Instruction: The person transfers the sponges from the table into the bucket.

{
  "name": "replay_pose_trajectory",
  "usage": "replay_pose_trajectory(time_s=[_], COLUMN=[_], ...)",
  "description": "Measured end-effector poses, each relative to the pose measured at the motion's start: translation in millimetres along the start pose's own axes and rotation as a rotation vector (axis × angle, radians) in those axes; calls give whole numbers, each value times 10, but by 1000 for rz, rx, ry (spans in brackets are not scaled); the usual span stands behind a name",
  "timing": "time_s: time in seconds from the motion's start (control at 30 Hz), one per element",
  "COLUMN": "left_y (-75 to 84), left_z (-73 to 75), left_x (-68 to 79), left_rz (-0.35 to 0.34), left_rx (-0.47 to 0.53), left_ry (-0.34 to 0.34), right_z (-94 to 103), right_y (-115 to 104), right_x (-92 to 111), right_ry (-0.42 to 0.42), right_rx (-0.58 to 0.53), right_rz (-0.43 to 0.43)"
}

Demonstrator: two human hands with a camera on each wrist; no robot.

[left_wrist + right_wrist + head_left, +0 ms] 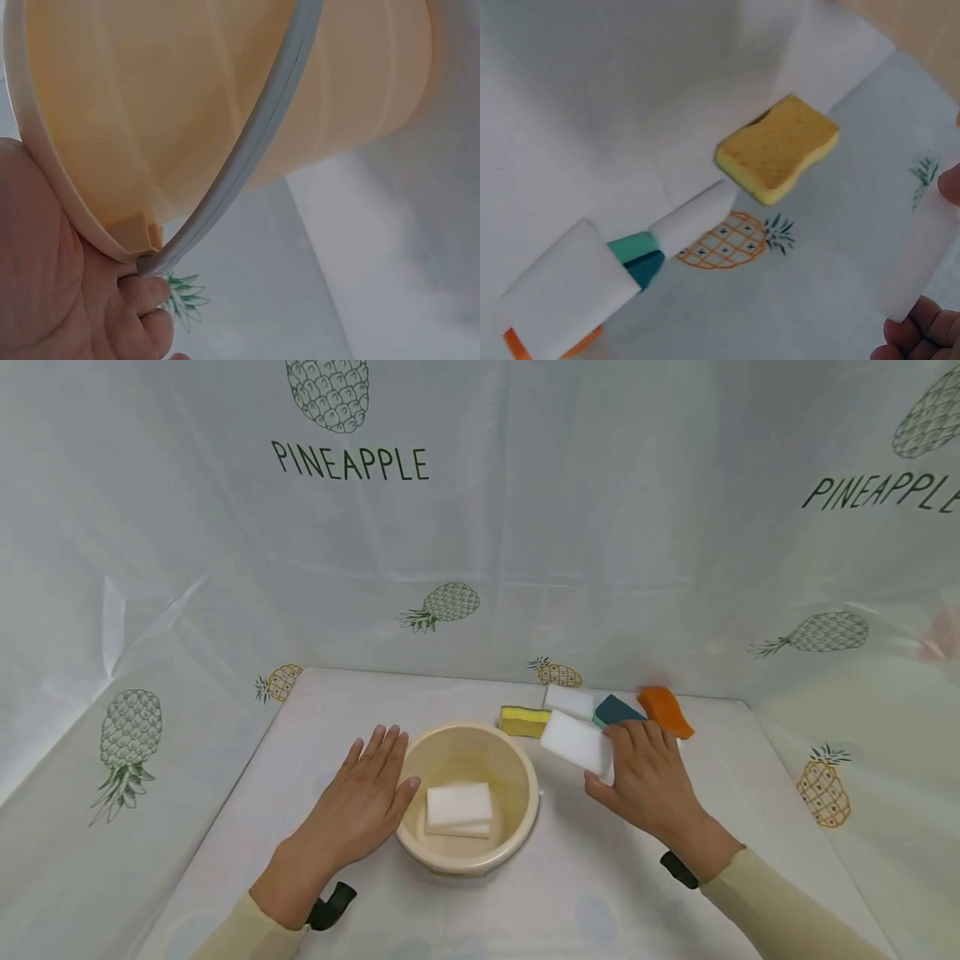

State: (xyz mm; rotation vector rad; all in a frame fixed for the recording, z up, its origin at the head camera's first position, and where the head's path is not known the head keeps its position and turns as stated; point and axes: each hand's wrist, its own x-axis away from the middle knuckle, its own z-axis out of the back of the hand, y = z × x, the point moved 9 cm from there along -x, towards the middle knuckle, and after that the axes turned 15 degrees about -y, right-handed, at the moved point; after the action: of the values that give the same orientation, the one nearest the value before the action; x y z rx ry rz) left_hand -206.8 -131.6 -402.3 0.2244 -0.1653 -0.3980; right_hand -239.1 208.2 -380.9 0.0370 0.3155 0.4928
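Observation:
My right hand (648, 785) pinches a white sponge block (573, 739) between thumb and fingers, above the table to the right of a cream bucket (467, 865). The right wrist view shows that white block (921, 251) edge-on. My left hand (356, 810) lies along the bucket's left rim with fingers straight, its palm against the rim in the left wrist view. A grey bucket handle (255, 142) hangs from the rim close to the fingers. Inside the bucket, white sponge blocks (459, 803) lie one over another.
Behind the held block are a yellow sponge (522, 721), another white block (567, 700), a teal sponge (617, 710) and an orange sponge (664, 710). A further white block (570, 289) lies over the orange one. Pineapple-printed sheeting (480, 527) surrounds the table.

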Motion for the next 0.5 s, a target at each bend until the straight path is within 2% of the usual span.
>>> replay_pose_trajectory(time_s=[0.3,0.5], left_y=[20,21], left_z=[19,17], left_x=[4,4], left_rz=[14,19], left_rx=[-29,-41], left_ry=[-7,-8], right_z=[365,413], right_y=[-378,-676], right_x=[-281,-467], right_ry=[67,-9], right_rx=[-62,-92], right_rz=[95,163])
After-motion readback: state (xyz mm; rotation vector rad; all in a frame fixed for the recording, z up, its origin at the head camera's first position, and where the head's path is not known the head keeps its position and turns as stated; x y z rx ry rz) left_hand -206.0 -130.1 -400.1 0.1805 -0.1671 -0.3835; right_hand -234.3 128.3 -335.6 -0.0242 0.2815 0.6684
